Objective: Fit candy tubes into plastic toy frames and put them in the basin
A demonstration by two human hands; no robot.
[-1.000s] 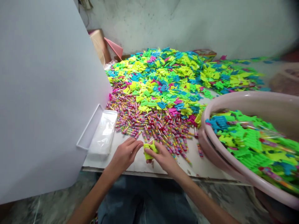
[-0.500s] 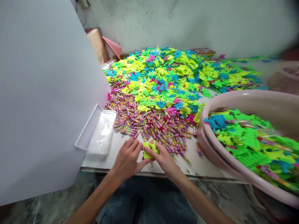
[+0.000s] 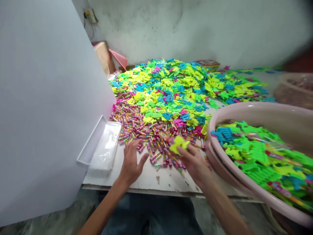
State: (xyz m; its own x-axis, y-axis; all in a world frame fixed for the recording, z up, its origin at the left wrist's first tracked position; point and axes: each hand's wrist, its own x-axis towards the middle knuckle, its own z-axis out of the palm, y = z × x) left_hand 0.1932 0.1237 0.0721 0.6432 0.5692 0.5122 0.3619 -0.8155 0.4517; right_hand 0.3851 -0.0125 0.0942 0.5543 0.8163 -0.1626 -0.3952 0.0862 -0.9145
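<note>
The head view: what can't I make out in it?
In the head view:
Yellow piece: blurred, partly covered by the right hand.
Pink tub: cut off by the right edge, its bottom hidden by plastic pieces.
Small tubes: any printing too small to read.

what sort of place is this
Probably a small workshop, perhaps for toys or sweets: a big heap of bright plastic pieces covers much of the table, many small colourful tubes lie in front, and a pink tub holds more of both.
</note>
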